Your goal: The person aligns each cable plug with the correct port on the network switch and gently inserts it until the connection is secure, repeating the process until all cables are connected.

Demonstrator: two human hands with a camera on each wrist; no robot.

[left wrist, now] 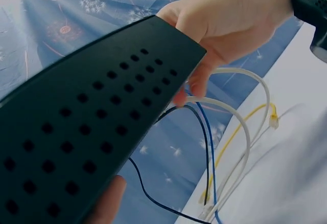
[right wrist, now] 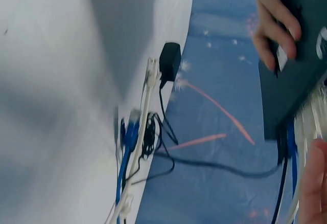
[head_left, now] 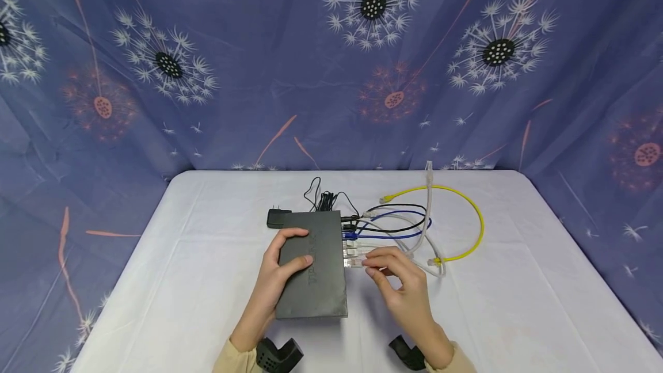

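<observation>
My left hand (head_left: 277,266) grips a black network switch (head_left: 318,298) by its left side, thumb and a finger on the top face. The switch's port side faces right. My right hand (head_left: 401,278) pinches a network cable close behind its clear plug (head_left: 354,262), at the port nearest me; how deep the plug sits cannot be told. Farther along that side, a blue plug (head_left: 350,236), other clear plugs and black leads sit at the ports. In the left wrist view the vented side of the switch (left wrist: 108,114) hides much of the left hand.
A black power adapter (head_left: 277,219) lies behind the switch, beside its bundled cord (head_left: 326,201). To the right, a yellow cable (head_left: 481,220) curves around looped blue, black and white cables. One white cable end (head_left: 429,174) points toward the table's back edge.
</observation>
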